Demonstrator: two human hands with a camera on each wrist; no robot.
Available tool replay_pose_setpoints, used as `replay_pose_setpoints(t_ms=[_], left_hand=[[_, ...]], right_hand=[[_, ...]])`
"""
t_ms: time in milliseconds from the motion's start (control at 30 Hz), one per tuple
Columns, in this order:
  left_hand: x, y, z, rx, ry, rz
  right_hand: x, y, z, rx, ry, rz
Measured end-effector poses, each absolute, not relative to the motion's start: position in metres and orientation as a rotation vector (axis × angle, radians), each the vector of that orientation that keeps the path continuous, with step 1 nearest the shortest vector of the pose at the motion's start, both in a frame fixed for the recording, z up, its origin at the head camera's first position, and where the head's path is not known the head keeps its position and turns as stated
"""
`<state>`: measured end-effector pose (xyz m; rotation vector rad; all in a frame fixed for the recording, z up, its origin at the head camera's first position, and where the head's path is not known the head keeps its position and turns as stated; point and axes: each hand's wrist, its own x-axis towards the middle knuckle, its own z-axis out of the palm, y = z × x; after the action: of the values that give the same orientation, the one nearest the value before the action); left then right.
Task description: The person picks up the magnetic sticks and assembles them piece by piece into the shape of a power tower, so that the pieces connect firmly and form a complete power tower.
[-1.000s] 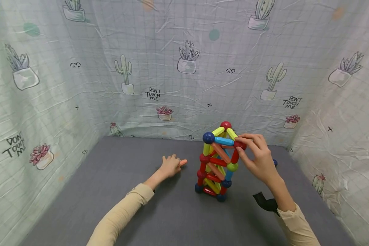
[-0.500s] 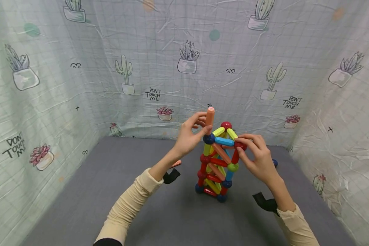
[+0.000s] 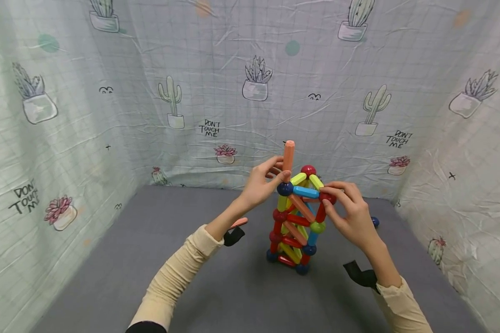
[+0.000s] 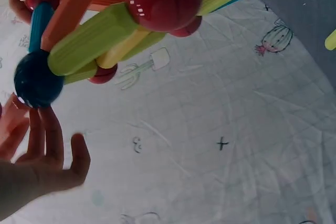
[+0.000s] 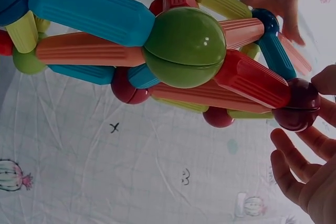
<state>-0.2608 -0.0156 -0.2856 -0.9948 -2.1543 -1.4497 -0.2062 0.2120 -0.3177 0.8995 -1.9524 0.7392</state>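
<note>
A tower of magnetic rods and balls (image 3: 296, 219) stands upright on the table, right of centre. My left hand (image 3: 256, 185) pinches an orange rod (image 3: 289, 155) held upright at the tower's top left corner. The rod's lower end meets the dark blue ball (image 3: 285, 188) there, a ball also large in the left wrist view. With thumb and fingertips, my right hand (image 3: 352, 215) grips the red ball (image 3: 327, 198) at the top right corner. In the right wrist view that red ball (image 5: 297, 106) sits at the end of a red rod, behind a green ball (image 5: 185, 48).
Another orange rod (image 3: 239, 223) lies on the grey table (image 3: 104, 277) behind my left wrist. A loose blue ball (image 3: 375, 222) rests to the right of my right hand. A cactus-print cloth (image 3: 191, 55) hangs behind and at both sides.
My left hand was at an orange rod on the table; it has risen to the right, bringing a rod onto the tower's top blue ball. My right hand has kept its grip.
</note>
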Motion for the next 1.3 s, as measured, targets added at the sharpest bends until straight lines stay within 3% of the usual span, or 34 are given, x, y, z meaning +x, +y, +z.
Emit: replay_pose_setpoints(t_ms=[200, 300, 467, 667, 833, 1067, 1167, 1300], left_hand=[[-0.296, -0.049, -0.335, -0.806, -2.255, -1.356], [-0.325, -0.073, -0.387, -0.655, -2.495, -0.966], [-0.351, -0.101, -0.461, -0.677, -2.800, -0.315], [-0.353, -0.110, -0.487, -0.761, -2.876, -0.147], [-0.353, -0.103, -0.461, -0.707, -2.791, -0.475], [-0.343, -0.049, -0.342, -0.849, -2.339, -1.613], [-0.334, -0.019, -0.296, -0.980, -2.184, -1.841], [-0.326, 0.010, -0.263, -1.138, -2.111, -1.956]], right_hand=[[-0.207, 0.212, -0.319, 0.927, -1.931, 0.764], [-0.207, 0.212, -0.319, 0.931, -1.933, 0.758], [-0.206, 0.213, -0.318, 0.919, -1.953, 0.736], [-0.207, 0.215, -0.319, 0.898, -1.993, 0.713], [-0.205, 0.214, -0.319, 0.902, -1.974, 0.728], [-0.204, 0.215, -0.321, 0.913, -1.954, 0.740], [-0.206, 0.216, -0.321, 0.921, -1.950, 0.748], [-0.208, 0.215, -0.320, 0.937, -1.949, 0.754]])
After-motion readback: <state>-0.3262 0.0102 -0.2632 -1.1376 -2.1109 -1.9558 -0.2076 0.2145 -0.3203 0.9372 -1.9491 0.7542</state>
